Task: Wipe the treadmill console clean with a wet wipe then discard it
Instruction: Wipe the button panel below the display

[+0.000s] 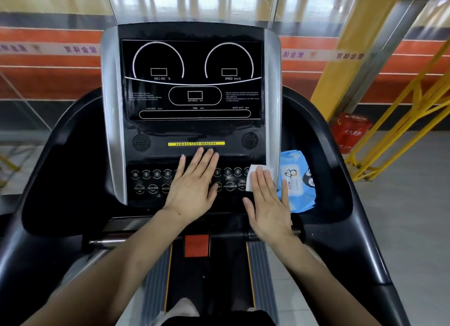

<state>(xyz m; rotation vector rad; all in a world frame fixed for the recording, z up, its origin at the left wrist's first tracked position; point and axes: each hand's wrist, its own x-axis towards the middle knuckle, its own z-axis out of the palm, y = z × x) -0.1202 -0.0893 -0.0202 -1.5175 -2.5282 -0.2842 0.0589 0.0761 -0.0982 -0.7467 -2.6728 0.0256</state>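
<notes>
From the head camera, the room reads as a gym hall: an orange and grey banded wall [60,65] runs across the far side with printed characters along a pale strip, a yellow post [341,58] leans up on the far right, yellow railings [399,136] slant down beside it, and a red box [351,131] sits on the pale grey floor [401,216] near their foot. The treadmill console [192,101] fills the middle, a glossy black panel framed by silver side strips, with two dial outlines marked incline and speed, a distance window below them, two round speaker grilles and a yellow strip reading "ALWAYS STAY HEALTHY" [196,143]. Nearer lies a row of round buttons [151,174] with labels beneath. Black trays curve out on either side, and in the right one rests a blue wipe packet [298,179] printed with a penguin. A red block [196,245] sits on the bar near the person, above the belt. The wet wipe [253,177] is white, folded into a small flat rectangle, lying on the right end of the button panel just beside the silver strip. The right hand [266,204] lies flat on it, fingers straight and together, pressing the wipe to the panel rather than pinching it. The left hand [194,184] rests open on the middle of the button panel, fingers spread slightly, holding nothing.
</notes>
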